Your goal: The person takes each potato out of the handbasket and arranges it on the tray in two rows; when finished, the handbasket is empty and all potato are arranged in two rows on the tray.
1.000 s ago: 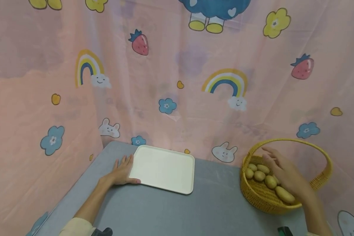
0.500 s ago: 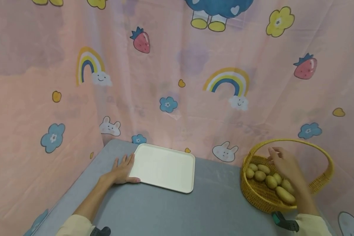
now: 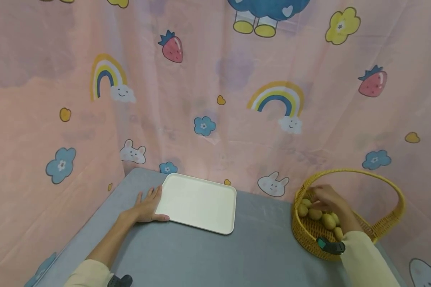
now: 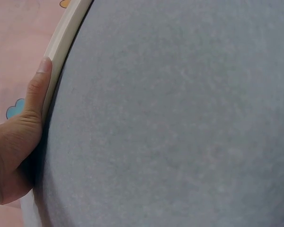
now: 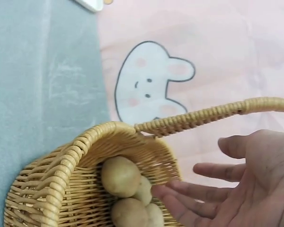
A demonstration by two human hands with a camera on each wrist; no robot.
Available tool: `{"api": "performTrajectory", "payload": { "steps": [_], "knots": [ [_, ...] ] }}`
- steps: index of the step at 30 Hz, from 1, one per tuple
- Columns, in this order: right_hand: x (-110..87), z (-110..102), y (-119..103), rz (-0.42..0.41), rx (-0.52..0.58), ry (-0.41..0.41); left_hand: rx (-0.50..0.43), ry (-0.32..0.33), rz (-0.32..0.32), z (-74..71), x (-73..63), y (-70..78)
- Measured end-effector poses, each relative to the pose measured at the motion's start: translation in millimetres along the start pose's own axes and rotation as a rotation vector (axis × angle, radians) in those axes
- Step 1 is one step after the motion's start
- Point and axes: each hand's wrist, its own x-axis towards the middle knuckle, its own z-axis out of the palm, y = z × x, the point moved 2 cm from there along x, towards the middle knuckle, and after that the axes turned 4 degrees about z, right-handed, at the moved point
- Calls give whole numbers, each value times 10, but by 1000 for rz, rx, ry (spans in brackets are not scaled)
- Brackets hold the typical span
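A cream rectangular tray (image 3: 197, 203) lies on the grey table. My left hand (image 3: 145, 209) rests against its left end, fingers spread and thumb along the front rim; in the left wrist view the thumb (image 4: 38, 90) touches the tray's edge (image 4: 61, 45). At the right stands a yellow wicker basket (image 3: 303, 238) with several potatoes (image 3: 328, 221). My right hand (image 3: 330, 199) reaches in under the handle. In the right wrist view its fingers (image 5: 206, 191) are loosely extended beside the potatoes (image 5: 120, 176), holding nothing; whether a fingertip touches one I cannot tell.
The basket's tall arched handle (image 3: 348, 170) rises over my right wrist. A pink printed curtain (image 3: 208, 151) hangs behind and to the left of the table (image 3: 258, 247). Table surface lies between tray and basket. Each wrist wears a dark strap (image 3: 332, 245).
My right hand has drawn back toward me, then moved left and lower into the basket, covering some potatoes; its sleeve now shows. The left hand stays at the tray.
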Motion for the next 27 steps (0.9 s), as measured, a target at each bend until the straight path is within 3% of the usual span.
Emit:
{"api": "performTrajectory", "payload": {
  "steps": [11, 27],
  "knots": [
    [186, 211, 168, 155, -20, -76, -1, -7, -6, -22, -10, 2],
    [236, 374, 314, 151, 29, -94, -6, 13, -6, 6, 0, -21]
  ]
}}
